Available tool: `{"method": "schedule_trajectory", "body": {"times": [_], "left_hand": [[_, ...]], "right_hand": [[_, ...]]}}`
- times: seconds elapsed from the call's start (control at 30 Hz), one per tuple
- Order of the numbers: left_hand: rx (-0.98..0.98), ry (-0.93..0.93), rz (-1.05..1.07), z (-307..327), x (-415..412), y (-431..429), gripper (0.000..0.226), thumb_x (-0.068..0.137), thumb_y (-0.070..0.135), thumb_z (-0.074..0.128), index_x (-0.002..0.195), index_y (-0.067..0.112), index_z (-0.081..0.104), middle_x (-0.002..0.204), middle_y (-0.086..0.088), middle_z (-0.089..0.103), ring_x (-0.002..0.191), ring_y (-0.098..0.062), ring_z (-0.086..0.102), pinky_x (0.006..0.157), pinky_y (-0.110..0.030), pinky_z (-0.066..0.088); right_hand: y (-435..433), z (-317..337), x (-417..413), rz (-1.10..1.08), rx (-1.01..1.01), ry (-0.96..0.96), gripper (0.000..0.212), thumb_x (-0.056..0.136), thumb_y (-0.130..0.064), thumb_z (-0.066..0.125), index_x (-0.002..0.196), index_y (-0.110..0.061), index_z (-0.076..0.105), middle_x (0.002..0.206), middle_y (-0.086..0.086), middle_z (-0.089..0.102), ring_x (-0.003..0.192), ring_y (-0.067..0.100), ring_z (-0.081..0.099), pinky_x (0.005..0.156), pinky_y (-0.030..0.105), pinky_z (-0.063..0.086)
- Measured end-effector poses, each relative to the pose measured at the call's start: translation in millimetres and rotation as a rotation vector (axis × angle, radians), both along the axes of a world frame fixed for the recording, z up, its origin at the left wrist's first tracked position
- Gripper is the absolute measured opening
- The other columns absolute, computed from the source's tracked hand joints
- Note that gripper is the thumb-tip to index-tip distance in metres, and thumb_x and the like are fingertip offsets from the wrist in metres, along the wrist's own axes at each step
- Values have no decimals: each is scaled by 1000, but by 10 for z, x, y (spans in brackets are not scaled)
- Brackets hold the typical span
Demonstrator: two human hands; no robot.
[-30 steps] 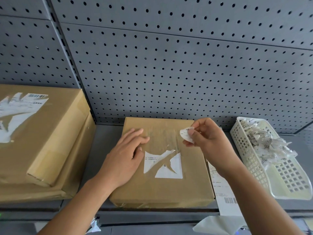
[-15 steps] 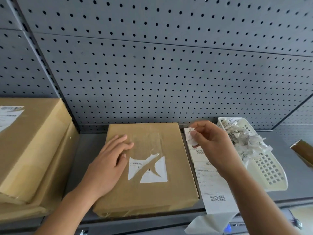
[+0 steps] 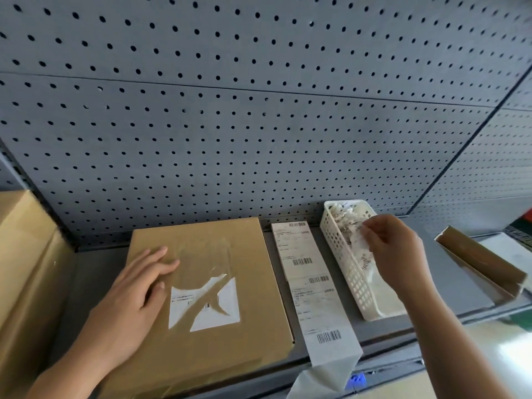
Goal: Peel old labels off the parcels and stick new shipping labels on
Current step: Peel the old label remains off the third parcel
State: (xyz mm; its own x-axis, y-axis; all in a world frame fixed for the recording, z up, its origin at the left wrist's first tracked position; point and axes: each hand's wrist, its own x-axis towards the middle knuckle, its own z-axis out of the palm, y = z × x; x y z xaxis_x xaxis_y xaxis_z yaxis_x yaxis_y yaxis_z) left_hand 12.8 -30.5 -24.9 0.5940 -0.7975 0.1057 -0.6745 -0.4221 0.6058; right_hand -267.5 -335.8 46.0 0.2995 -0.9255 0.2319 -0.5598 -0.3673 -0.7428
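Right hand (image 3: 397, 254) reached scrap-filled basket (image 3: 349, 272) (grip unclear); left hand (image 3: 135, 298) flat on parcel (image 3: 230, 355).

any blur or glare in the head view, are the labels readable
Head view: label strip print too soft to read, only barcodes show; right hand smeared by motion over the basket; faint sheen from tape on the parcel; pegboard lines bow from the wide lens.

A grey metal back wall (image 3: 259, 125) with rows of small round holes stands behind a flat grey metal shelf (image 3: 452, 283); thin dark seams divide its panels.
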Motion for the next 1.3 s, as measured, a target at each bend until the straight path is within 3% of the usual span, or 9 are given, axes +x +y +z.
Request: {"method": "schedule_trajectory", "body": {"times": [0.13, 0.3, 0.43, 0.67, 0.87, 1.0, 1.07, 1.2, 1.3], "left_hand": [[-16, -4, 6, -15, 10, -14, 37, 102, 30, 42, 124, 60, 45, 152, 43, 21, 147, 15, 6, 117, -34, 20], [-20, -11, 10, -17, 0, -21, 38, 103, 25, 45, 125, 56, 48, 151, 43, 23, 147, 15, 7, 116, -34, 21], [-25, -9, 4, -20, -2, -25, 40, 103, 21, 46, 128, 52, 51, 151, 42, 24, 147, 13, 9, 116, -32, 19], [-32, -2, -2, 5, -16, -22, 40, 103, 24, 45, 127, 56, 48, 152, 41, 24, 148, 13, 8, 115, -32, 22], [-11, 1, 1, 22, -31, -27, 39, 104, 25, 45, 129, 54, 47, 151, 43, 20, 146, 17, 4, 114, -29, 20], [-7, 9, -2, 25, -25, -26, 39, 104, 25, 45, 129, 55, 45, 150, 45, 19, 146, 17, 3, 115, -28, 18], [-6, 9, -4, 19, -21, -27, 39, 104, 25, 45, 129, 55, 45, 150, 44, 18, 146, 17, 3, 116, -28, 17], [-8, 7, -3, 1, -13, -25, 39, 104, 25, 45, 131, 53, 44, 153, 40, 20, 146, 17, 2, 117, -27, 16], [-15, 13, -5, 4, -19, -34, 39, 105, 25, 45, 132, 53, 45, 154, 38, 21, 145, 18, 3, 117, -26, 15]], "right_hand": [[-198, 33, -184, -60, -56, 92, 11, 93, -14, 66, 90, -23, 70, 84, -15, 67, 76, 3, 60, 61, 20, 40], [-383, -75, -257, -91, -103, 199, 10, 90, -18, 71, 89, -27, 73, 100, -2, 63, 84, 17, 58, 77, 32, 45], [-433, -177, -238, -113, -117, 267, 10, 89, -20, 73, 89, -30, 73, 94, -3, 59, 90, 21, 57, 73, 32, 39], [-440, -347, -175, -117, -70, 253, 13, 89, -16, 70, 97, -26, 67, 92, 1, 61, 84, 22, 58, 65, 31, 38], [-379, -211, -98, -111, -186, 255, 6, 94, -23, 66, 96, -24, 70, 98, -3, 57, 98, 25, 57, 77, 32, 38], [-289, -82, 13, -77, -226, 203, 8, 94, -22, 64, 98, -22, 71, 99, -4, 57, 91, 21, 57, 78, 31, 39], [-223, -41, 85, -18, -225, 169, 9, 94, -19, 63, 97, -21, 71, 99, -4, 60, 81, 14, 57, 76, 29, 40], [-25, -26, 263, 144, -200, 125, 11, 93, -14, 64, 95, -23, 70, 94, -9, 61, 76, -1, 55, 66, 4, 37], [138, -76, 428, 272, -185, 114, 13, 93, -12, 64, 95, -22, 71, 93, -11, 61, 83, -3, 54, 67, 4, 39]]}}
